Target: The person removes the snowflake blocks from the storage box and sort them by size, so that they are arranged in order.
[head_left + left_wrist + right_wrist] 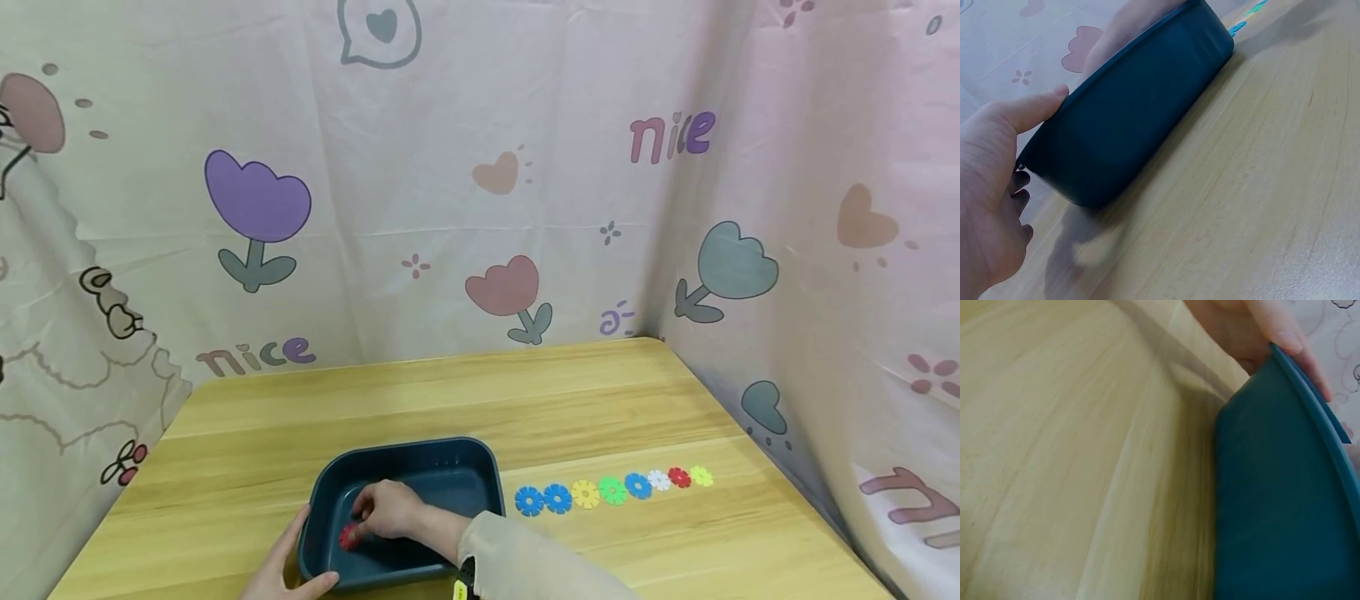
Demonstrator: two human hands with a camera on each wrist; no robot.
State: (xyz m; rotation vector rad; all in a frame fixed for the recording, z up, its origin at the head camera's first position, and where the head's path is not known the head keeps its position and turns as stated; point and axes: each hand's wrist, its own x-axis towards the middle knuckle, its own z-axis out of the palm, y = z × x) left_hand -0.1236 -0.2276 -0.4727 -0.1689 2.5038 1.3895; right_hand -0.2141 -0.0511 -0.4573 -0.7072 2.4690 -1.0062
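Observation:
A dark teal rectangular bin (457,492) stands on the wooden table. My left hand (285,571) grips its near left corner, thumb over the rim; in the left wrist view, the left hand's fingers (1020,199) lie along the outer side. Inside the bin, my right hand (390,509) pinches a red notched plastic disc (346,537) close to the left wall, partly covered by the fingertips. From the right wrist, only the bin's outer wall (1285,487) and the left hand at its corner show; the right hand is hidden there.
Right of the bin, a row of notched discs runs along the table (600,400): blue discs (528,501), a yellow disc (585,494), a green disc (612,491), a white disc (658,480), another red disc (679,477) and a yellow-green disc (702,476). Patterned curtains (420,208) stand behind and beside.

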